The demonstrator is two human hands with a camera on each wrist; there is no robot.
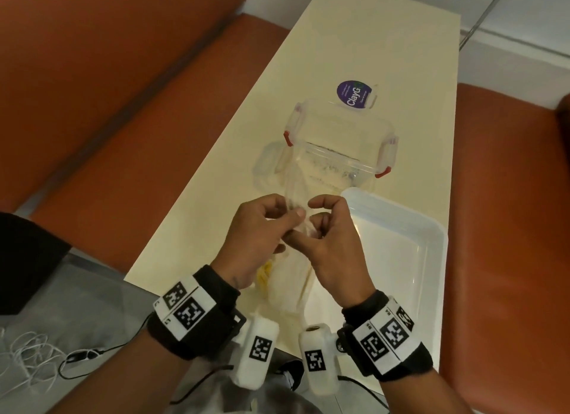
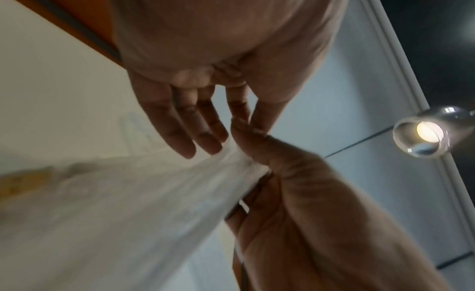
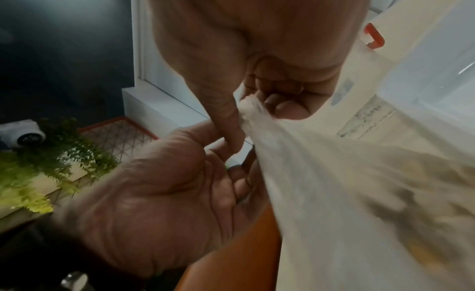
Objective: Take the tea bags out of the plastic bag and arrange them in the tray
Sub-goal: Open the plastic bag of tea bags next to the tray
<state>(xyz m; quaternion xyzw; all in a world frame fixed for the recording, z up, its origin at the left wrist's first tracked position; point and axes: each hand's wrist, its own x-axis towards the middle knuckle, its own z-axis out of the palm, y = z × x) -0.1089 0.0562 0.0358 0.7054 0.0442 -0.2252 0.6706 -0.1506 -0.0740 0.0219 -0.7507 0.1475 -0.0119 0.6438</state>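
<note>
Left hand: the left hand (image 1: 256,238) is raised above the near end of the surface, its thumb and curled fingers (image 2: 205,130) pinching the gathered top of the plastic bag.
Right hand: the right hand (image 1: 331,244) sits just beside the left, touching it, with its fingers (image 3: 285,106) curled in and pinching the same twisted neck of the bag.
Plastic bag: a thin, cloudy white plastic bag (image 1: 290,284) hangs from both hands down toward the near edge of the surface, its top bunched tight between the two grips.
Tea bags: the tea bags (image 1: 266,275) are inside the plastic bag, showing only as blurred yellow and dark shapes through the plastic below the left hand; how many there are cannot be told.
Tray: a white rectangular tray (image 1: 431,247) with raised sides lies on the surface to the right of the hands, near the person.
Container: a clear plastic box (image 1: 339,139) with red clips stands on the surface beyond the hands, its near corner close to the tray's far corner.
Lid: a clear lid with a round purple sticker (image 1: 354,94) shows just behind the box.
Surface: a long, pale cream surface (image 1: 216,204) runs away from the person, with orange cushioned seats (image 1: 108,89) along both sides.
Wrists: each wrist wears a black band (image 1: 197,318) with black and white square markers.
</note>
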